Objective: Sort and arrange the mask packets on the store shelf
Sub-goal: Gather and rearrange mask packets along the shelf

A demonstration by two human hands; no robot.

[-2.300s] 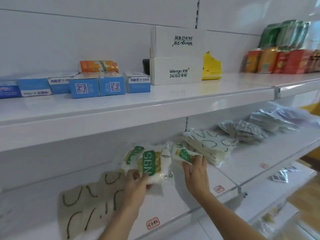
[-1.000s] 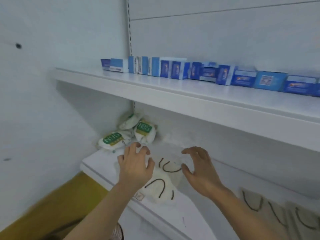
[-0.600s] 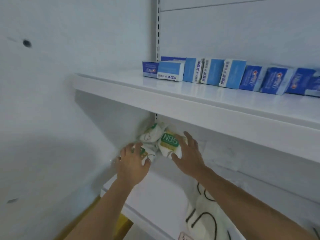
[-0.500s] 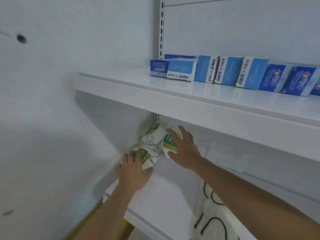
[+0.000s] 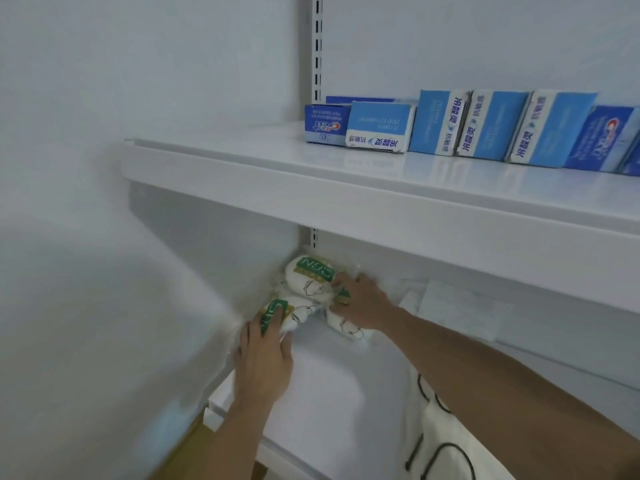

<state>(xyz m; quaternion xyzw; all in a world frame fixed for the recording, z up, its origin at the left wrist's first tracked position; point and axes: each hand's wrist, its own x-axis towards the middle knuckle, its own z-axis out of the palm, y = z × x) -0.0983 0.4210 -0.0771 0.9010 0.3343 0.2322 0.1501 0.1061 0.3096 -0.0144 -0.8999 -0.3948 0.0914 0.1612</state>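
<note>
Mask packets [image 5: 308, 275] sit bunched in the far left corner of the lower shelf [image 5: 332, 382], white and puffy with green N95 labels; at least three show, one on top, one at near left [image 5: 287, 311], one to the right [image 5: 346, 327]. The left hand [image 5: 265, 358] lies flat, fingers loosely spread, its tips on the near-left packet. The right hand [image 5: 360, 304] is open and presses down on the right packet, fingers touching the top one. More white packets with black loops [image 5: 446, 441] lie under the right forearm. Blue boxes [image 5: 440, 124] line the upper shelf [image 5: 346, 188]. Against half a second ago, both hands are in much the same places, and the right one sits lower on its packet.
</note>
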